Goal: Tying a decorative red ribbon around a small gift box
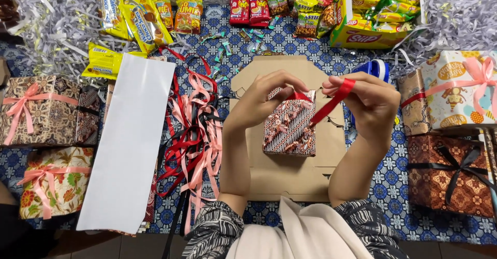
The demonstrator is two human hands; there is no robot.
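Head cam looking straight down: the left hand [261, 97] has its fingers curled and pressed onto the far top edge of a small batik-wrapped box [290, 128], pinning a bit of red ribbon [331, 102] there, while the right hand [370, 104] pinches the same ribbon between thumb and fingers and holds it taut, slanting down toward the box's right side. The box sits in the middle of the scene on a flat brown cardboard cutout [290, 171], which lies on a blue patterned cloth [393, 186]. Just left of the left forearm there's a messy pile of loose ribbons [194, 135] in red, pink and black, and next to that a long white sheet of paper [129, 145]. Further left are two wrapped gifts with pink bows [44, 140]. On the right, a dark box with a black bow [450, 173] sits near, with a white cartoon-print box with a pink bow [458, 91] just beyond it. Along the far edge there are snack packets [259, 5], a yellow carton of snacks [362, 23] and shredded paper filler [46, 21].
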